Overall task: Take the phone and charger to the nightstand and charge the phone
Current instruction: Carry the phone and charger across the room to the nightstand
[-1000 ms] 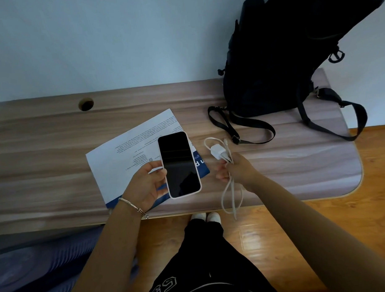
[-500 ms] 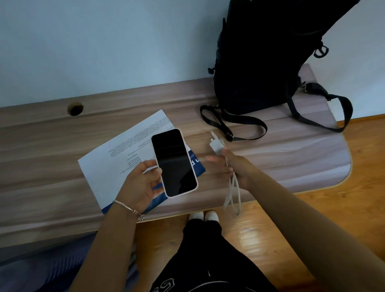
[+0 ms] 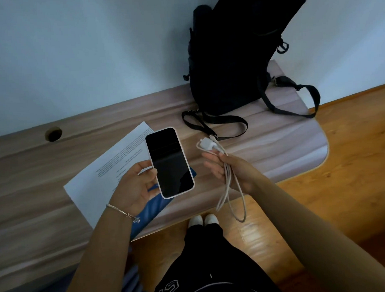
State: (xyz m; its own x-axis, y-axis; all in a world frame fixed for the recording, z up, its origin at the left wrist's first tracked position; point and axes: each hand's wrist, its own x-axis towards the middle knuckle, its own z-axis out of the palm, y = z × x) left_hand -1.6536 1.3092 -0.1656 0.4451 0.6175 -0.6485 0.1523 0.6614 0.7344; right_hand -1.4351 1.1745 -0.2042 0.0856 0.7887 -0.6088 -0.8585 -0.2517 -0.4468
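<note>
**A:** What does the head view show?

**B:** A person stands at a wooden desk [image 3: 57,172], looking down at both hands. The left hand [image 3: 134,187] is clamped on a phone [image 3: 169,163], screen up and dark, held just above a sheet of paper [image 3: 113,168] lying on the desk. The right hand [image 3: 229,168] is closed around a white charger [image 3: 208,144]; its plug sits at the fingertips and the cable [image 3: 230,197] hangs in loops below the desk edge.

**A:** Anything else nearby?

**B:** A black backpack [image 3: 234,63] leans on the wall at the desk's far right, its straps trailing across the top. A wooden floor [image 3: 351,162] lies beyond.

**A:** Which step is this?

**B:** Both items seem to be picked up, so I judge the carrying step is beginning. No nightstand is in view.

**A:** What does the next move need?

**B:** Likely turning away from the desk and walking, with the dangling cable kept clear of the desk edge and the feet.
</note>
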